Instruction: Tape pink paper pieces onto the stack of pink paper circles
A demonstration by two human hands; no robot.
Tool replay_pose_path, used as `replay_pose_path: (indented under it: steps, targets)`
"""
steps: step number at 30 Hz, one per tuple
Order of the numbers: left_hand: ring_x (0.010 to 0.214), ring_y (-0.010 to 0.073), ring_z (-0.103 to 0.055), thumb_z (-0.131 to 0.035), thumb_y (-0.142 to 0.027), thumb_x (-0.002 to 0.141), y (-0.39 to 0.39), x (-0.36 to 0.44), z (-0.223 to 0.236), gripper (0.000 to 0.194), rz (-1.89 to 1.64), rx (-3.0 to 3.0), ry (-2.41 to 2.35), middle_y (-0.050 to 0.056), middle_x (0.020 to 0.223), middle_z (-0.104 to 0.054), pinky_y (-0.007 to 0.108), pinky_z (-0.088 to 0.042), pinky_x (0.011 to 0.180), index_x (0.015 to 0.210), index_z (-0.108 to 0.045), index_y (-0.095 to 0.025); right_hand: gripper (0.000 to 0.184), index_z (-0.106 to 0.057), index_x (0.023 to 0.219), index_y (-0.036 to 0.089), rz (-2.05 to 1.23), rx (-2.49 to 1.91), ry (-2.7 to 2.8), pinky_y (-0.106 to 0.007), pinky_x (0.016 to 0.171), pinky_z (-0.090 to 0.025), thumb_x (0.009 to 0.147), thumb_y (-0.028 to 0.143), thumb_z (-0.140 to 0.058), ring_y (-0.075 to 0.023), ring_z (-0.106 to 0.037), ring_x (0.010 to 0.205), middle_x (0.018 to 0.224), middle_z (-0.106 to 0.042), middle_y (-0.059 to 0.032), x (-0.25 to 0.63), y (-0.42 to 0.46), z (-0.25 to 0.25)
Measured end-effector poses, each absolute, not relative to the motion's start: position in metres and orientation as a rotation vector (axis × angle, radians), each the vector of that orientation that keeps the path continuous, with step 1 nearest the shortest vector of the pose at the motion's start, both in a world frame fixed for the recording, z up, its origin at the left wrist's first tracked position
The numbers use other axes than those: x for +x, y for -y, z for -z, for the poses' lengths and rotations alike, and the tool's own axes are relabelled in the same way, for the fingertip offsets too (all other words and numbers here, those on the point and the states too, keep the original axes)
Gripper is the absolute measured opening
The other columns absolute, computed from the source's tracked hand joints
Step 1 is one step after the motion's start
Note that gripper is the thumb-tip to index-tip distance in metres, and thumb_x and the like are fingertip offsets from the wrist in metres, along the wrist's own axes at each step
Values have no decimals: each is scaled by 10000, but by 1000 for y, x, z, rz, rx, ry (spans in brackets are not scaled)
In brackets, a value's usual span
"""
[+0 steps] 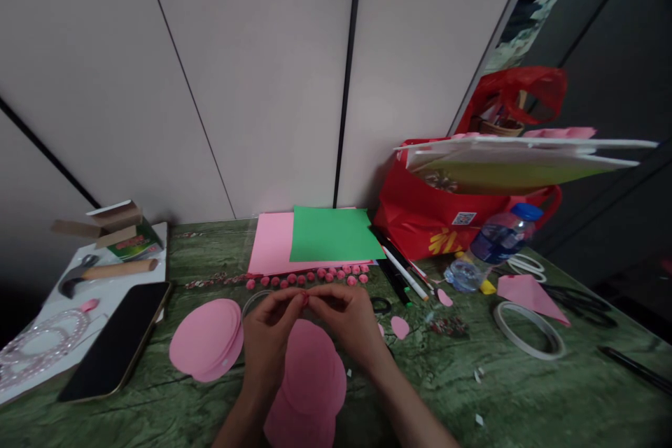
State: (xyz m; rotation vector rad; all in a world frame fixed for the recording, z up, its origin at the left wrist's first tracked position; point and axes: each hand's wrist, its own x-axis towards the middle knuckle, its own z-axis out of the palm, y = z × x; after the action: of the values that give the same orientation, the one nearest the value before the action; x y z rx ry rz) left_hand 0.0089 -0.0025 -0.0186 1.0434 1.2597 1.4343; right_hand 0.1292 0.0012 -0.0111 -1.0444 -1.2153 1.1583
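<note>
My left hand [267, 329] and my right hand [349, 318] meet over the table's middle, thumbs and fingers pinched together. Between the fingertips is a small pink piece [305, 299], mostly hidden; it may be paper. Under my wrists lies a stack of pink paper circles [309, 378]. Another stack of pink circles [204, 337] rests left of my left hand. Just beyond the fingers, a row of small round pink pieces [291, 280] runs along the edge of pink sheets [270, 241], which a green sheet [336, 234] partly covers.
At left, a white board [71, 287] carries a hammer [123, 269], a small box [131, 241], beads [47, 343] and a phone [118, 343]. To the right are pens [404, 273], a bottle [488, 248], a tape roll [525, 346] and a red bag [404, 210] before the wall.
</note>
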Motion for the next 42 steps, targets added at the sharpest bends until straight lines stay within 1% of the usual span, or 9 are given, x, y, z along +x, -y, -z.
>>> replay_pose_path:
  steps: [6, 9, 15, 18, 25, 30, 32, 36, 42]
  targets:
    - [715, 162, -639, -711, -268, 626, 3, 9, 20, 166, -1412, 1068, -1256, 31, 748, -711, 246, -512, 679, 757, -699, -168, 126, -708, 737, 159, -1086, -1113, 1261, -254, 595, -509, 705, 141, -587, -169, -641, 635, 711, -706, -49, 131, -1, 11]
    - [731, 167, -641, -702, -270, 637, 3, 9, 20, 160, -1408, 1098, -1258, 28, 768, -711, 256, -514, 698, 767, -702, -176, 139, -706, 748, 164, -1062, -1106, 1285, -253, 604, -510, 710, 130, -576, -166, -640, 637, 720, -706, -43, 131, -1, 10]
    - [724, 167, -638, -690, -252, 635, 4, 9, 16, 125, -1428, 1142, -1303, 23, 759, -708, 245, -515, 675, 738, -707, -185, 149, -712, 788, 173, -1069, -1108, 1325, -275, 639, -519, 731, 184, -575, -186, -656, 690, 777, -717, -53, 131, 0, 10]
    - [736, 173, -638, -687, -239, 627, 5, 10, 13, 124, -1430, 1194, -1316, 26, 766, -707, 244, -515, 672, 735, -710, -183, 137, -712, 770, 171, -1064, -1121, 1331, -273, 628, -517, 722, 197, -586, -188, -657, 676, 749, -718, -50, 132, -1, 11]
    - [727, 192, -646, -688, -246, 628, 5, 14, 16, 143, -1425, 1213, -1328, 36, 758, -705, 286, -523, 690, 749, -702, -173, 160, -705, 758, 171, -859, -1279, 1432, -249, 573, -486, 710, 146, -555, -166, -637, 606, 699, -708, -38, 133, 3, 6]
    - [754, 200, -642, -678, -250, 646, 5, 13, 17, 116, -1427, 1306, -1364, 39, 762, -706, 292, -515, 711, 734, -705, -179, 176, -694, 719, 192, -624, -1334, 1567, -250, 584, -453, 690, 111, -540, -156, -615, 613, 675, -692, -24, 131, 6, 5]
    - [754, 192, -639, -673, -243, 654, 6, 13, 17, 108, -1433, 1334, -1370, 36, 769, -704, 275, -512, 702, 737, -703, -181, 162, -682, 703, 187, -629, -1353, 1540, -243, 567, -453, 686, 117, -537, -151, -609, 593, 657, -681, -22, 129, 6, 6]
    - [791, 185, -640, -670, -232, 663, 5, 15, 19, 113, -1437, 1364, -1328, 34, 807, -699, 264, -509, 729, 762, -696, -184, 110, -647, 688, 170, -768, -1386, 1404, -240, 547, -477, 672, 140, -543, -151, -619, 558, 633, -673, -24, 128, 5, 6]
    - [789, 187, -648, -697, -207, 624, 6, 20, 20, 266, -1466, 1265, -1233, 53, 871, -682, 278, -531, 715, 883, -650, -170, 70, -625, 684, 166, -748, -1401, 1321, -260, 558, -494, 663, 156, -559, -167, -631, 562, 627, -672, -30, 128, 4, 6]
